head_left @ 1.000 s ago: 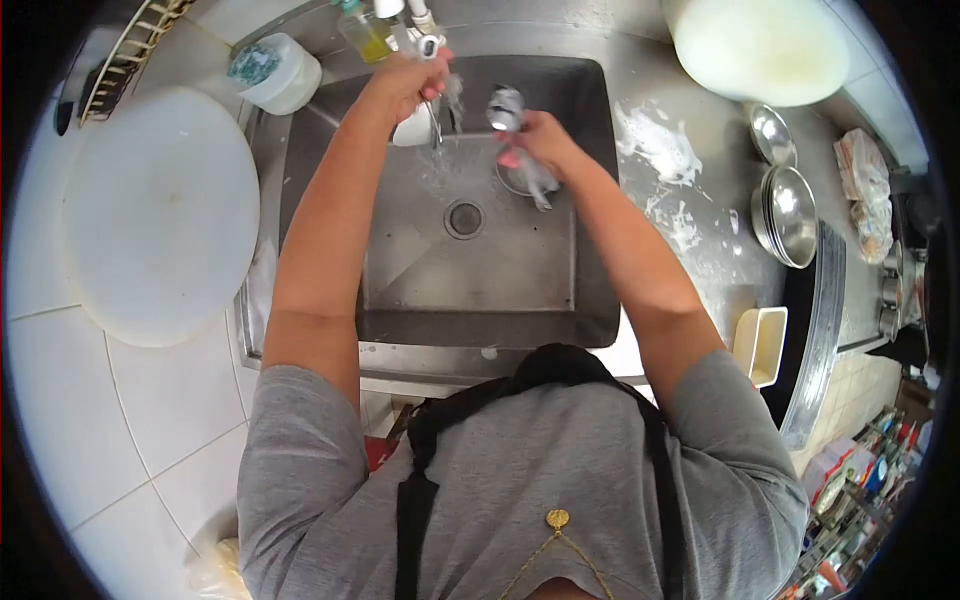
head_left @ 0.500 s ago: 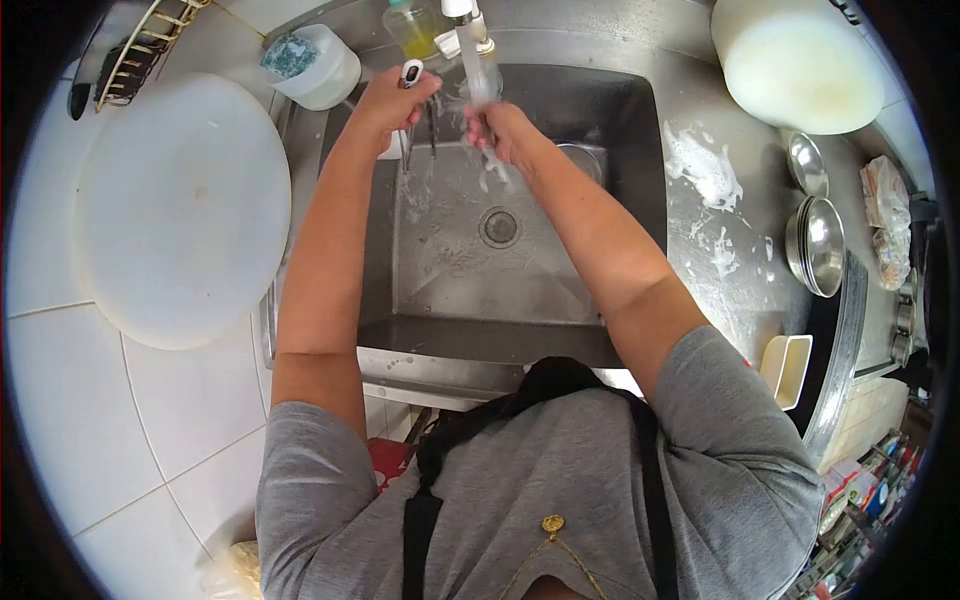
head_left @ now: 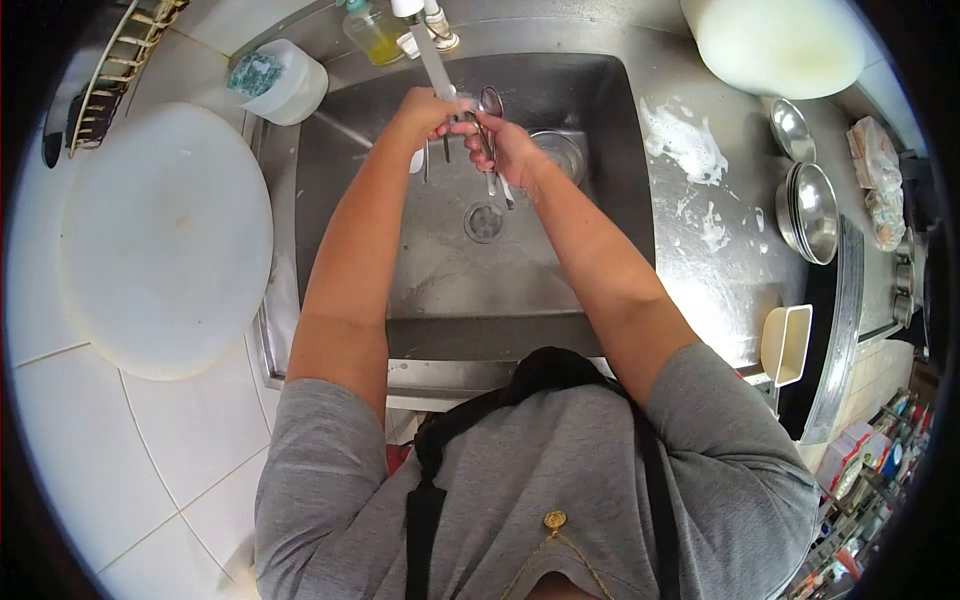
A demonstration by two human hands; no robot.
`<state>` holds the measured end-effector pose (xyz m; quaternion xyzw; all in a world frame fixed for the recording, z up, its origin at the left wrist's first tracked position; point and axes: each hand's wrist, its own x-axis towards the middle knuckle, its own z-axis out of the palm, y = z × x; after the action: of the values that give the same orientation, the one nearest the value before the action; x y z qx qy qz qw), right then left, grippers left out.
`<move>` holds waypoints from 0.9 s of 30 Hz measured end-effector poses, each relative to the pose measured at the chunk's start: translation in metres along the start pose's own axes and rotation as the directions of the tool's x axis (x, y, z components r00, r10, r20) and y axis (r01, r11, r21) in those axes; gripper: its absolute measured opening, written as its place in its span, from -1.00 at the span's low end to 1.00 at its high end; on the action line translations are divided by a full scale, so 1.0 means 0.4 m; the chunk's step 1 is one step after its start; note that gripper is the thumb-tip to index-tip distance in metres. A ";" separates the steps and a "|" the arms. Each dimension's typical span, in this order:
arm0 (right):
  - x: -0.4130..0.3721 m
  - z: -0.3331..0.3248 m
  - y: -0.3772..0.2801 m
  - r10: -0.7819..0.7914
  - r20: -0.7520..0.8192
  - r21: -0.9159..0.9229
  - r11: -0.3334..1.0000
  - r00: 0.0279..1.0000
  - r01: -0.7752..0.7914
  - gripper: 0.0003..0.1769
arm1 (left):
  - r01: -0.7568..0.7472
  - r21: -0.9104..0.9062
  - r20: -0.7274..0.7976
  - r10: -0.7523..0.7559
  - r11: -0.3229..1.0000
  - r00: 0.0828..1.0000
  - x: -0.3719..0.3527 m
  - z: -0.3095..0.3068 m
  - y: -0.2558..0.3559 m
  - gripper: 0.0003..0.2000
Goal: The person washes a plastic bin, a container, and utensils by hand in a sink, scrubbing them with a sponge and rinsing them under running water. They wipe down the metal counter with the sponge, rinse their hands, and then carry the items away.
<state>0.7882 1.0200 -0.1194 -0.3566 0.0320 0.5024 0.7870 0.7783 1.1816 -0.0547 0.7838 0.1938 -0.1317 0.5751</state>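
Observation:
Under the running tap [head_left: 432, 60], both of my hands are close together over the sink [head_left: 450, 335]. My right hand [head_left: 510, 148] is wrapped round metal spoons [head_left: 491, 100]; a bowl end sticks up above the fingers and the handles point down. My left hand [head_left: 428, 110] is closed beside it, in the stream of water. Thin metal cutlery handles [head_left: 426, 163] poke out below the left fingers, their other ends hidden. The drain [head_left: 484, 222] lies below my hands, and a clear round dish [head_left: 558, 155] sits in the sink behind my right hand.
Left of the sink stands a large white round board [head_left: 165, 240]. A white tub [head_left: 290, 85] with a green scrubber and a soap bottle [head_left: 372, 32] are at the back. Foam [head_left: 685, 142], metal bowls [head_left: 808, 213] and a cream container [head_left: 786, 345] are on the right counter.
My hands have come together under the water. Spoons now show in my right hand, where none could be made out before. The view has shifted slightly.

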 end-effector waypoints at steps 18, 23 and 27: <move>0.003 -0.009 -0.002 0.119 0.185 -0.158 0.983 0.975 -0.091 -0.71 | 0.071 -0.012 -0.010 -0.071 0.997 0.997 -0.033 -0.008 0.020 -0.77; 0.018 0.005 -0.019 0.243 0.239 -0.275 0.946 0.940 -0.174 -0.70 | 0.096 0.007 0.089 -0.096 0.995 0.991 -0.022 -0.040 0.013 -0.79; 0.009 0.032 -0.017 0.247 0.278 -0.293 0.942 0.928 -0.163 -0.66 | 0.094 0.057 0.070 -0.098 0.994 0.993 0.007 -0.039 -0.015 -0.86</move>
<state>0.7918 1.0288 -0.1078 -0.3696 -0.1223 0.6319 0.6702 0.7779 1.1983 -0.0565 0.7833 0.2066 -0.1928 0.5537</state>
